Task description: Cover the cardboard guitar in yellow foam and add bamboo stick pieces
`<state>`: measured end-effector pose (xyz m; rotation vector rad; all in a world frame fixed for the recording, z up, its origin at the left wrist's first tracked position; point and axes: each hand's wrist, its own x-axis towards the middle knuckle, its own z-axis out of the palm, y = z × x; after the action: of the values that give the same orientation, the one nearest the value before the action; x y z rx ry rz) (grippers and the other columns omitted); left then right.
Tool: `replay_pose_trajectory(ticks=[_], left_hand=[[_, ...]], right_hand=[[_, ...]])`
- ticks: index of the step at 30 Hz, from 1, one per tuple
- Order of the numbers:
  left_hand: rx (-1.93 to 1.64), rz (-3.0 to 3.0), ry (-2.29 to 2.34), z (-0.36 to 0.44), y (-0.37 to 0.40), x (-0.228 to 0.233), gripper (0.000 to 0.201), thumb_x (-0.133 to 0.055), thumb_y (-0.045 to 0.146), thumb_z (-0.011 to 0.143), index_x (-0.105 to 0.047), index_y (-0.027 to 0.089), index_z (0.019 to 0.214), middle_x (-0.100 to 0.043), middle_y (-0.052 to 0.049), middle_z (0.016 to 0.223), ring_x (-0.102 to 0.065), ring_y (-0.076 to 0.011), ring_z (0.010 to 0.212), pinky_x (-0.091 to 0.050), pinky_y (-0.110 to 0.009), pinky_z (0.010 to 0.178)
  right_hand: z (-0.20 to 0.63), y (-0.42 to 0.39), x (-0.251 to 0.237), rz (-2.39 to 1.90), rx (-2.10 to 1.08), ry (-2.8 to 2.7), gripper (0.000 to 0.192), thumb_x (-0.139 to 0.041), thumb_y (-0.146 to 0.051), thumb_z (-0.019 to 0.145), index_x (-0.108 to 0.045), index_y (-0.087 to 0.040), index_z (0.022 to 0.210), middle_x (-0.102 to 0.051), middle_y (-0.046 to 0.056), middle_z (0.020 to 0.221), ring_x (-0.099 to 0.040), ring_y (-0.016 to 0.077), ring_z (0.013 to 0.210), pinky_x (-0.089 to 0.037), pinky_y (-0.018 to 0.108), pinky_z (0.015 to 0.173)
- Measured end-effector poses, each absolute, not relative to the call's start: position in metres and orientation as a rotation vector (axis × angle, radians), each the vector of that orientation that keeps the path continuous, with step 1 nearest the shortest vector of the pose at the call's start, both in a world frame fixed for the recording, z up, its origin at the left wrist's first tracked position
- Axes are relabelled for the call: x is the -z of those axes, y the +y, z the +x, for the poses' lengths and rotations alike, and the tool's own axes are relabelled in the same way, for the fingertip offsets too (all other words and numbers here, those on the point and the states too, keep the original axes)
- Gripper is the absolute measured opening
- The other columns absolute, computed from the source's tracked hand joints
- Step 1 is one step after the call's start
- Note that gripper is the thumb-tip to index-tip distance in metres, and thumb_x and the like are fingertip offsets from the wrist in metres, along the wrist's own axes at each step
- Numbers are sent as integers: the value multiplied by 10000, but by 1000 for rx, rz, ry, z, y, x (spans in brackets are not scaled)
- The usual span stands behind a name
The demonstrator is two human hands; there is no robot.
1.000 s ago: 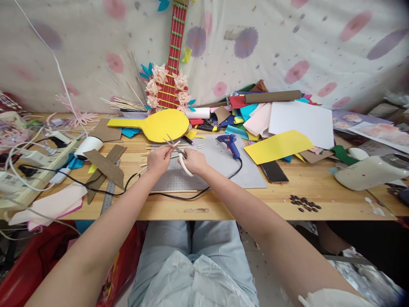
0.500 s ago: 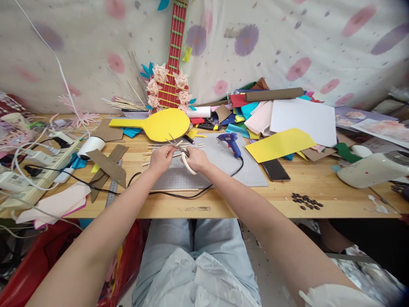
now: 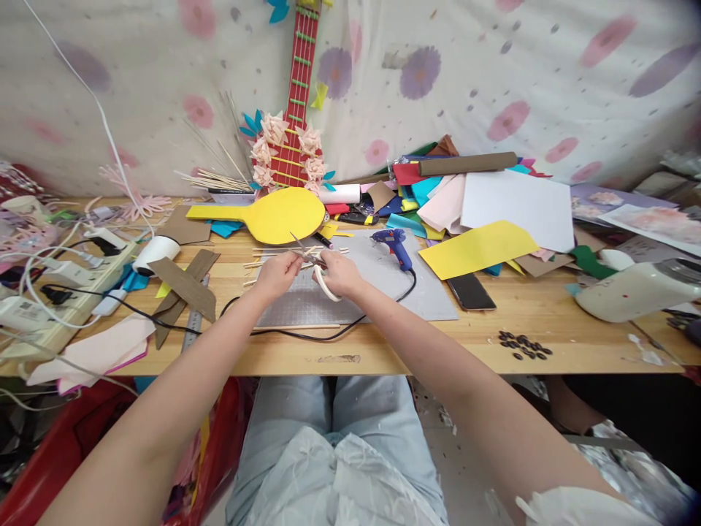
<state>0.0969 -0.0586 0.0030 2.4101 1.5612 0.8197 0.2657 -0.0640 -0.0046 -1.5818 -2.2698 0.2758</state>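
While a person sits at a wooden table (image 3: 285,358), a cream power strip (image 3: 101,274) lies at the far left among tangled cables. Next come two crossed brown strips (image 3: 183,288), flat and card-like, near a metal ruler (image 3: 193,321).

Toward the middle, behind the hands, rests a smooth yellow paddle shape (image 3: 285,215), rounded at one end, its narrow handle pointing left. Short, straight pale sticks (image 3: 250,283), apparently wood, lie loose by the left hand (image 3: 279,272).

That hand's fingers are pinched together, seemingly on a thin stick (image 3: 307,265) between the two hands. It lies just right of the left fingers, nearer that hand, its length appearing to run sideways, across the scissors (image 3: 320,283). Their slim metal blades point away and leftward; how far they part is hard to tell. The right hand (image 3: 339,274) has its fingers wrapped around the white, looped handles.

Beneath is a grey gridded mat (image 3: 432,292), bearing a blue plastic glue gun (image 3: 395,247). Farther right are a stiff yellow sheet (image 3: 482,248), a glossy black phone (image 3: 471,291) and small, dark, shiny ovals (image 3: 523,343).
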Motion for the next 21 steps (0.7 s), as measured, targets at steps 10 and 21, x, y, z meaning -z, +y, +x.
replay_pose_trajectory(ticks=[10,21], left_hand=[[-879,2333,1542,101,-58,-3,303,-348,305,861,-616,171,811,-638,-38,700,-563,-153,633,-354,-245,554],[-858,2321,1571,103,-57,-1,313,-348,293,862,-629,169,922,-666,-59,812,-590,-190,742,-387,-269,612]], right_hand=[[262,-64,4,-1689,-233,-2251,319,-466,-434,777,-582,-179,930,-671,85,928,-602,218,867,-390,283,696],[271,-67,7,-1614,-242,-2261,266,-486,-387,775,-533,-190,948,-636,79,1008,-558,211,938,-395,285,718]])
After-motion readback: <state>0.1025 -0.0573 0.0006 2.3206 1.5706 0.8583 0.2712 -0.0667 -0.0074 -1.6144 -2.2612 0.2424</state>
